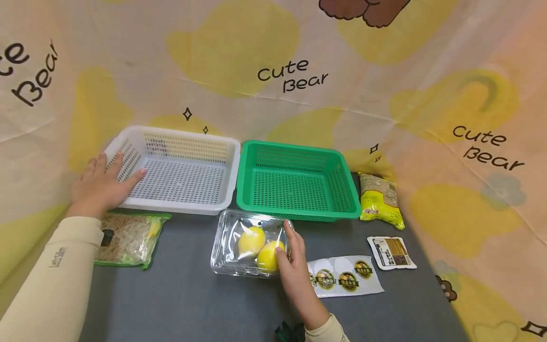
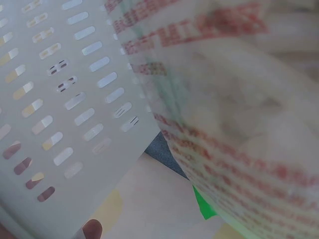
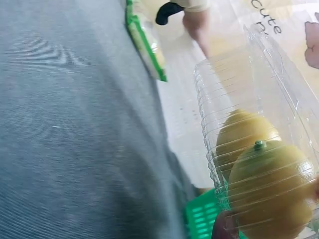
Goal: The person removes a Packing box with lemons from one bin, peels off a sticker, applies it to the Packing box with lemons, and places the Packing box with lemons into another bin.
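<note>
My left hand (image 1: 100, 183) rests over the left rim of a white plastic basket (image 1: 183, 206), its fingers spread and the thumb reaching over the inside. Beneath that wrist lies a clear bag with green edges (image 1: 128, 240); its red print (image 2: 214, 25) looms close in the left wrist view. My right hand (image 1: 295, 273) grips the right side of a clear plastic clamshell box (image 1: 226, 247). Two yellow lemons (image 1: 252, 241) show inside. Through the right wrist view, the box's ribbed wall (image 3: 207, 114) covers the lemons (image 3: 269, 189).
Right of the white basket stands a green basket (image 1: 299, 214). A yellow bag (image 1: 380, 202), a small white packet (image 1: 391, 253) and a sheet of round stickers (image 1: 348, 275) lie to the right. A dark object (image 1: 288, 331) is near the front. Printed cloth (image 1: 256, 47) hangs behind.
</note>
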A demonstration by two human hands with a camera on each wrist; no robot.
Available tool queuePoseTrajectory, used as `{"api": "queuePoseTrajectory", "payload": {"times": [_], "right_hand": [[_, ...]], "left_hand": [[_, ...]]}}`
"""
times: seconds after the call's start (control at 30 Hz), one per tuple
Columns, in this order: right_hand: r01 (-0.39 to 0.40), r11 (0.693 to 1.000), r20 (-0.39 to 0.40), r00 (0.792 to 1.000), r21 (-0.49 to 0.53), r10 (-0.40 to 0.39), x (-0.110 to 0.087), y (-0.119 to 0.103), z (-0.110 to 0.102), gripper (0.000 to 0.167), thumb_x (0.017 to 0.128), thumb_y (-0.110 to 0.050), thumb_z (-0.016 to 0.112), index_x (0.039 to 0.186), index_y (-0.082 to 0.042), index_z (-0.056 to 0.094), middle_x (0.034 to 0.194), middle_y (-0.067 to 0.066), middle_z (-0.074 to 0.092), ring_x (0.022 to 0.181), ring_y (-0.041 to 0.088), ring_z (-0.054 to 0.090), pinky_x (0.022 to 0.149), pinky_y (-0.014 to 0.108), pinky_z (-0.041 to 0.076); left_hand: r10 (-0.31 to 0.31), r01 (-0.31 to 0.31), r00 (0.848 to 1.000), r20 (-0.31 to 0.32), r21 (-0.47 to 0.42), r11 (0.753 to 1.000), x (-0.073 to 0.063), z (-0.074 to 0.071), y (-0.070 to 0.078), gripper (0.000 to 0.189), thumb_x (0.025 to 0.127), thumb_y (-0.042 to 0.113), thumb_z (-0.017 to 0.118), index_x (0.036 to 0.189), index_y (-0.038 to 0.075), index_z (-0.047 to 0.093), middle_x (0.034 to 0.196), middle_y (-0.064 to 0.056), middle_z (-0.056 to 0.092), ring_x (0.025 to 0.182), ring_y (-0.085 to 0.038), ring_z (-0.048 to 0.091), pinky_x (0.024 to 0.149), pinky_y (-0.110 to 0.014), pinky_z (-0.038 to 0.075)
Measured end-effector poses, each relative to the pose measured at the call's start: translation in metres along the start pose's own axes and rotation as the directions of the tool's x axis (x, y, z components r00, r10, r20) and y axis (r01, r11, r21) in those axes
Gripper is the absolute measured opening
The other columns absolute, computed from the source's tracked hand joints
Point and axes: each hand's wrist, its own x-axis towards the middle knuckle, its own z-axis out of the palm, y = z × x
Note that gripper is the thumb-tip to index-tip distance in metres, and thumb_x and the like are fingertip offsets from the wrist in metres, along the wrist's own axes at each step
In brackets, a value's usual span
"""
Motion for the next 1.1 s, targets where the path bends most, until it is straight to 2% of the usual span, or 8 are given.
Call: {"api": "queuePoseTrajectory", "payload": {"times": [0.13,0.4,0.7,0.87,1.1], "right_hand": [[-0.01,1.0,-0.004,1.0,-0.015,0.009,-0.001,0.012,0.006,0.064,0.104,-0.006,0.052,0.166,-0.012,0.036,0.164,0.019,0.03,0.154,0.042,0.026,0.118,0.07,0.024],[-0.092,0.994,0.031,0.995,-0.051,0.094,0.004,0.03,0.018,0.064,0.106,-0.012,0.054,0.167,-0.017,0.035,0.166,0.016,0.028,0.153,0.04,0.029,0.117,0.068,0.027],[-0.04,0.991,0.06,0.997,-0.129,0.048,0.008,0.028,0.025,0.064,0.106,-0.013,0.055,0.167,-0.017,0.036,0.165,0.017,0.029,0.151,0.043,0.034,0.116,0.069,0.031],[-0.054,0.987,0.062,0.996,-0.154,0.064,0.01,0.027,0.027,0.063,0.106,-0.015,0.054,0.167,-0.019,0.036,0.165,0.014,0.031,0.151,0.042,0.036,0.114,0.068,0.036],[-0.091,0.979,0.036,0.994,-0.183,0.099,0.012,0.022,0.031,0.062,0.105,-0.015,0.054,0.166,-0.019,0.039,0.163,0.014,0.033,0.139,0.042,0.05,0.106,0.062,0.045]], "left_hand": [[-0.004,0.004,1.0,-0.001,0.004,1.0,0.0,0.001,0.0,0.101,0.1,0.081,0.024,0.168,0.013,-0.008,0.167,-0.032,-0.022,0.153,-0.058,-0.014,0.11,-0.085,0.003],[-0.004,0.004,1.0,0.001,-0.002,1.0,0.002,0.003,-0.002,0.101,0.1,0.081,0.025,0.169,0.013,-0.007,0.167,-0.032,-0.022,0.154,-0.057,-0.015,0.109,-0.086,0.003],[-0.003,0.003,1.0,-0.004,-0.005,1.0,0.001,0.001,-0.001,0.1,0.101,0.08,0.024,0.168,0.014,-0.009,0.167,-0.031,-0.023,0.153,-0.057,-0.017,0.109,-0.086,0.0],[-0.003,0.003,1.0,-0.006,-0.003,1.0,0.001,0.0,-0.002,0.099,0.101,0.08,0.024,0.168,0.015,-0.01,0.166,-0.031,-0.025,0.153,-0.056,-0.018,0.109,-0.086,0.0],[0.002,-0.002,1.0,-0.001,-0.009,1.0,0.0,0.0,-0.002,0.099,0.101,0.079,0.024,0.168,0.014,-0.009,0.166,-0.031,-0.025,0.153,-0.057,-0.018,0.107,-0.087,-0.001]]}}
